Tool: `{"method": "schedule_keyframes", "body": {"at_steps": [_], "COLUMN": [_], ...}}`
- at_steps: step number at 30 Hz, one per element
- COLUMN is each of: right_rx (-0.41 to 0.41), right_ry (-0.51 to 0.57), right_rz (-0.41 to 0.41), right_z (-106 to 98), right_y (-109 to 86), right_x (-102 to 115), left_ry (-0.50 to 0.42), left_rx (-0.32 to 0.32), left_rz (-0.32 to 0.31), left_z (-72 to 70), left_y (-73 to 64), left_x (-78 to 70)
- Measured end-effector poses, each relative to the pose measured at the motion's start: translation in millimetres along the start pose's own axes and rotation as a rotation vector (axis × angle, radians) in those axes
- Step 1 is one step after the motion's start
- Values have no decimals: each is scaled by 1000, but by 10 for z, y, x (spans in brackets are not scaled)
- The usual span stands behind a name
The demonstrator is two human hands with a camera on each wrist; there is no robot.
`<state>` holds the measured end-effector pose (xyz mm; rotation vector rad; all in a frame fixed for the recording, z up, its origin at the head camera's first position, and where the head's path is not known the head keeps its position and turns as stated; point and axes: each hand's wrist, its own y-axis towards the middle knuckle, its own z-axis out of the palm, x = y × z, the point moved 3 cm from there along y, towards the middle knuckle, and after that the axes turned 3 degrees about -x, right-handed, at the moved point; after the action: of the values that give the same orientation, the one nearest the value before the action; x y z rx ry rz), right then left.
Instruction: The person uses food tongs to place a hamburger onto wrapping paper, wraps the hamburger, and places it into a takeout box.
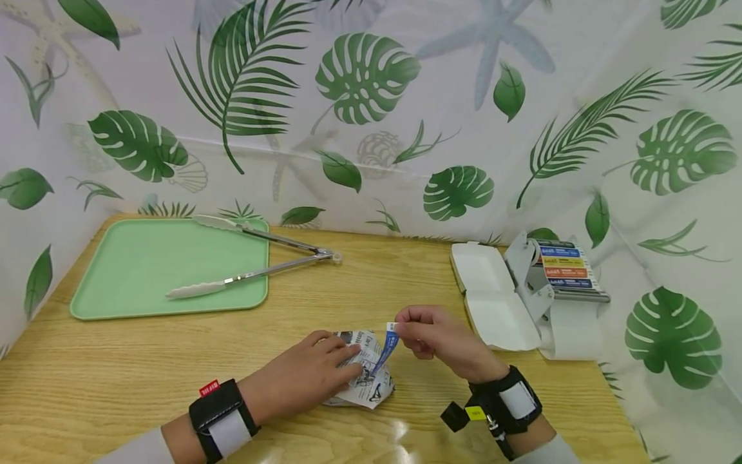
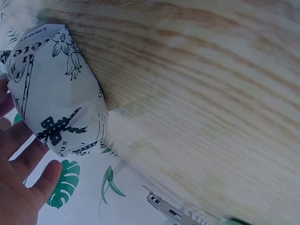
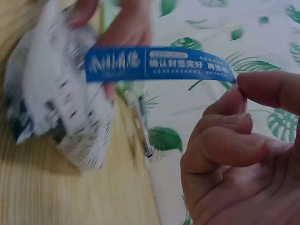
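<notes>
A bundle wrapped in newsprint-patterned paper (image 1: 377, 393) lies on the wooden table. My left hand (image 1: 315, 370) rests on its left side, fingers fairly straight. In the left wrist view, the fingers (image 2: 28, 150) touch or nearly touch the wrapping (image 2: 65, 93). Between thumb and index finger, my right hand (image 1: 443, 341) pinches one end of a blue sticker strip with white lettering (image 3: 159, 65). The strip curves down towards the bundle in the head view; whether its far end touches the paper I cannot tell. What the wrapping contains is hidden.
A pale green tray (image 1: 122, 270) at the back left carries metal tongs with light tips (image 1: 278, 265), their hinge end past its edge. To the right, an open white clamshell box (image 1: 498, 316) stands beside a metal dispenser with sticker rolls (image 1: 562, 264). A leaf-patterned curtain (image 1: 371, 148) borders the table.
</notes>
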<state>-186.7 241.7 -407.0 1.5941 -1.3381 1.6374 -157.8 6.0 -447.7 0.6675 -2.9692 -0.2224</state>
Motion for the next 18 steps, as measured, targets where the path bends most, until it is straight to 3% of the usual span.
{"method": "schedule_keyframes", "body": {"at_steps": [3, 8, 11, 18], "right_rx": [57, 111, 107, 13], "right_ry": [84, 121, 84, -76], "right_rz": [11, 63, 74, 33], "right_z": [-10, 12, 40, 76], "right_y": [-25, 2, 47, 201], "right_x": [27, -23, -83, -183], "left_ry": [3, 8, 8, 13], "left_rx": [4, -23, -30, 15], "left_rz": [-3, 5, 9, -7], "left_z": [-1, -13, -4, 10], "left_y": [-10, -4, 1, 12], "left_x": [2, 5, -2, -14]}}
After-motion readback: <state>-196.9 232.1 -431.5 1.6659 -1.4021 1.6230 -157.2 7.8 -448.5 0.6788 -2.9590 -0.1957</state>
